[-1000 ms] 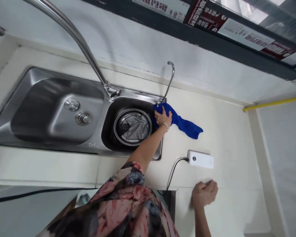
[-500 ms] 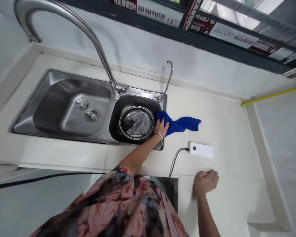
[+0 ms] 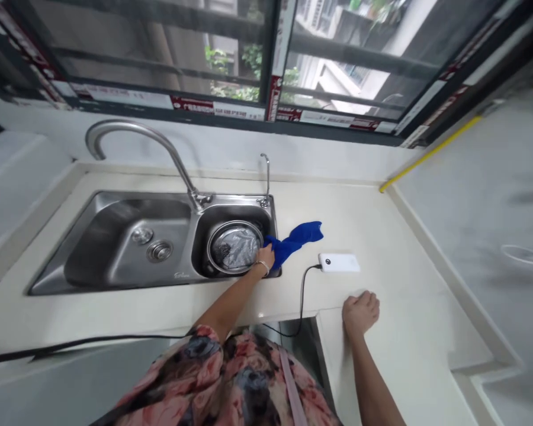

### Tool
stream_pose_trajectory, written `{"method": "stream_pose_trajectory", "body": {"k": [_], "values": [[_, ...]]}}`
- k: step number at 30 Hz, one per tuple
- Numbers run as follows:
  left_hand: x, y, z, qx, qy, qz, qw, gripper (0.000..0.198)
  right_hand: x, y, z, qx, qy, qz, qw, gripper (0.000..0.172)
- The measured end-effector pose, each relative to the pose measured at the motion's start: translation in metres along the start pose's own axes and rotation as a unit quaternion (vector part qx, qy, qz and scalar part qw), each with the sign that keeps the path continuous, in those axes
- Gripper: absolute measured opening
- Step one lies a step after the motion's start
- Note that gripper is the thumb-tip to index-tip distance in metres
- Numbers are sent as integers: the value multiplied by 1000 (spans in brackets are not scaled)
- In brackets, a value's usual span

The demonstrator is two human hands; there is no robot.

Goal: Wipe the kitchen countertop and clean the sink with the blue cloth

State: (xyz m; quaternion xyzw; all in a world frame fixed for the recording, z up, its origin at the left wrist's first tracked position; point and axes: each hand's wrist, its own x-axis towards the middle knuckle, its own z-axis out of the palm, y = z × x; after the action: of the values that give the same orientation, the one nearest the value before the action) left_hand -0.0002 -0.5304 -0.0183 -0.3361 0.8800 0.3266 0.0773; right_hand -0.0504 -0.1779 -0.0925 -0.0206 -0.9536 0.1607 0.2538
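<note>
My left hand (image 3: 265, 258) presses a blue cloth (image 3: 295, 239) against the right rim of the steel double sink (image 3: 115, 284), at the near corner of the small right basin. Its fingers are closed on the cloth, and the rest of the cloth trails to the right over the pale counter (image 3: 382, 225). A round metal strainer basket (image 3: 234, 247) sits in that basin, just left of the hand. My right hand (image 3: 360, 312) rests on the counter's front edge, fingers curled in a loose fist with nothing visible in it.
A white power bank (image 3: 339, 262) with a black cable (image 3: 302, 296) lies on the counter between the hands. A tall curved faucet (image 3: 133, 133) and a thin small tap (image 3: 266, 177) stand behind the sink. A window runs along the back wall; a yellow pipe (image 3: 426, 155) is at right.
My left hand has drawn the blue cloth along the sink's right rim, from the small tap toward me. The camera has tilted up, bringing the window into view. The right hand stays put.
</note>
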Motion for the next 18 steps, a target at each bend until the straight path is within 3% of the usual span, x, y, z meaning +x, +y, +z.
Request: {"method": "stream_pose_trajectory", "body": {"k": [5, 8, 11, 14, 18], "values": [[17, 38, -33, -6, -20, 64, 998, 43, 2, 0, 8, 3, 35, -9, 999, 55], [14, 72, -36, -38, -63, 147, 986, 49, 2, 7, 11, -2, 42, -27, 999, 54], [4, 92, -30, -74, -110, 222, 966, 69, 1, 13, 13, -6, 48, -48, 998, 53], [0, 87, -28, -98, -121, 252, 955, 73, 0, 17, 14, -4, 55, -62, 997, 52], [12, 50, -45, -121, -108, 221, 962, 45, -1, 15, 13, 1, 56, -66, 996, 50]]}}
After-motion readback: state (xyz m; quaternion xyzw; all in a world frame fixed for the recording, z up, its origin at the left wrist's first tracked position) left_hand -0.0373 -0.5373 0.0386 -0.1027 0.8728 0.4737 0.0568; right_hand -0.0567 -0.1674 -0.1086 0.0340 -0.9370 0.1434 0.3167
